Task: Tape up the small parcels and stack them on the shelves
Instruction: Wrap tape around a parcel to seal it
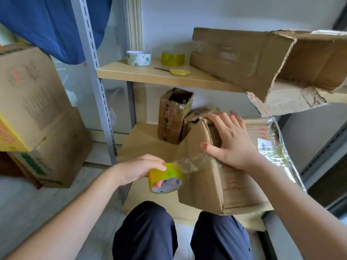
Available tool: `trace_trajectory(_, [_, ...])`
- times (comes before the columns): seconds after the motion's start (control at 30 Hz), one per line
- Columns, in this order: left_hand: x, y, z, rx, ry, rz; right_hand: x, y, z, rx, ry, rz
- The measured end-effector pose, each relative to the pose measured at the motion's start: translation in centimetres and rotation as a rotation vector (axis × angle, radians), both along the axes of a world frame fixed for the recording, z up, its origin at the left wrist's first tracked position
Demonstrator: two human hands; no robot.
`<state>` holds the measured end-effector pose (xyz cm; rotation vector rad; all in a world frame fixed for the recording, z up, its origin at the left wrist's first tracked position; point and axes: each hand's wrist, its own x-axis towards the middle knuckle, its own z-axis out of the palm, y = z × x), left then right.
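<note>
A brown cardboard parcel (216, 184) lies on the lower shelf (142, 145) in front of me. My right hand (228, 141) presses flat on its top, fingers spread, thumb on the tape end. My left hand (139, 169) grips a yellow tape roll (166, 178) at the parcel's left side. A clear strip of tape (191, 164) stretches from the roll to the parcel's top edge. A smaller taped parcel (173, 115) stands upright behind, its top open.
The upper shelf (150, 74) holds a white tape roll (138, 58), a yellow tape roll (172, 58), yellow-handled scissors (179, 71) and a large torn open box (266, 62). Stacked cartons (37, 117) stand at the left beside the metal upright (95, 72). My knees are below.
</note>
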<state>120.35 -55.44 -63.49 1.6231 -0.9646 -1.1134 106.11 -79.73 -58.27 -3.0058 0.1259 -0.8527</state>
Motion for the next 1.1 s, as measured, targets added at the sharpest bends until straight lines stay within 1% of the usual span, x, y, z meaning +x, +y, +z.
trace_trajectory(0.07, [-0.6,-0.8,0.5,-0.012,-0.005,-0.063,-1.6,-1.2,0.3,0.043,-0.002,0.039])
trace_trajectory(0.2, [-2.8,-3.5,0.5,0.036,-0.176,-0.056,-5.2,-3.0,0.2,0.097,-0.016,0.092])
trace_trajectory(0.3, [-4.8,-5.7,0.9,0.007,-0.227,-0.025,-8.3,-4.5,0.0,0.208,-0.045,0.071])
trace_trajectory(0.4, [-6.9,-7.9,2.2,-0.025,-0.267,-0.023,-11.5,-6.5,-0.1,0.347,-0.002,-0.001])
trace_trajectory(0.43, [-7.7,-8.8,2.7,-0.038,-0.291,-0.025,-12.5,-7.1,0.0,0.399,0.024,-0.054])
trace_trajectory(0.5, [-9.5,-10.8,3.5,-0.081,-0.355,-0.003,-14.0,-7.1,0.4,0.499,0.067,-0.244])
trace_trajectory(0.53, [-10.3,-11.9,3.8,-0.102,-0.393,0.012,-14.4,-6.6,0.4,0.566,0.041,-0.353])
trace_trajectory(0.6, [-11.7,-13.6,4.3,-0.106,-0.474,0.021,-14.6,-4.8,-0.4,0.648,-0.143,-0.518])
trace_trajectory(0.67, [-12.8,-14.7,4.4,-0.077,-0.526,-0.005,-14.5,-3.3,-1.8,0.57,-0.302,-0.667])
trace_trajectory(0.73, [-13.6,-15.0,4.6,-0.104,-0.509,-0.044,-14.7,-3.5,-2.8,0.473,-0.341,-0.793])
trace_trajectory(0.77, [-13.9,-14.9,4.7,-0.135,-0.46,-0.081,-14.9,-4.2,-2.9,0.456,-0.326,-0.833])
trace_trajectory(0.87, [-14.2,-14.4,4.9,-0.156,-0.169,-0.248,-16.1,-6.8,-2.7,0.415,-0.278,-0.905])
trace_trajectory(0.9, [-13.9,-14.2,4.9,-0.14,-0.15,-0.281,-16.5,-7.6,-2.9,0.399,-0.268,-0.897])
trace_trajectory(0.93, [-13.4,-14.1,4.8,-0.109,-0.226,-0.287,-17.0,-8.4,-3.1,0.394,-0.265,-0.887])
trace_trajectory(0.97, [-12.8,-14.0,4.7,-0.078,-0.347,-0.273,-17.4,-9.1,-3.3,0.399,-0.268,-0.889])
trace_trajectory(1.03, [-11.4,-13.6,4.2,-0.049,-0.58,-0.168,-18.0,-10.6,-3.5,0.417,-0.272,-0.916])
trace_trajectory(1.1, [-10.3,-13.4,3.9,-0.048,-0.721,-0.049,-18.1,-12.2,-3.6,0.437,-0.272,-0.926])
